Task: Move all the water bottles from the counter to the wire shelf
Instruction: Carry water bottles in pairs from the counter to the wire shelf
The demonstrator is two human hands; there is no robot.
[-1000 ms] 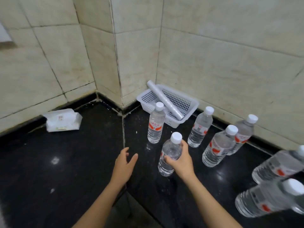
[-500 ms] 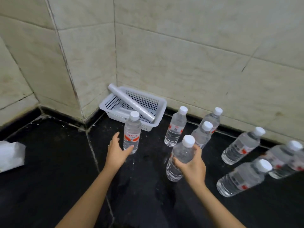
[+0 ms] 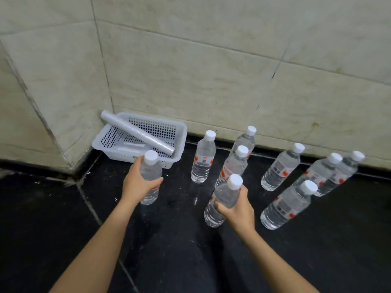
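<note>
Looking down at a black stone counter (image 3: 53, 218) in a corner of beige tiled wall (image 3: 211, 60). No wire shelf in my view.

White perforated plastic basket (image 3: 179, 132) sits in the corner against the wall. A grey roll (image 3: 137, 132) lies diagonally across it, one end propped on the far-left rim, the other on the near-right rim. A second, flatter roll lies on the basket floor under it.

Eight clear water bottles with white caps, all on or just over the counter. My left hand (image 3: 137, 185) has its fingers wrapped around the leftmost bottle (image 3: 150, 172), just in front of the basket; can't tell if its base is touching the counter. My right hand (image 3: 237, 210) is clamped on the near centre bottle (image 3: 224, 197), thumb side near the neck, bottle tilted.

Six loose ones: upright bottle (image 3: 203, 158) right of the basket, two (image 3: 234, 163) (image 3: 245, 140) one behind the other, back one near the wall. Further right, one bottle (image 3: 281, 168), a pair touching (image 3: 321, 170) (image 3: 347, 168), and a near one (image 3: 287, 204) in front.

Labels are white and grey with red-orange marks and what looks like a code block; text too small and blurred to read, no brand legible.
</note>
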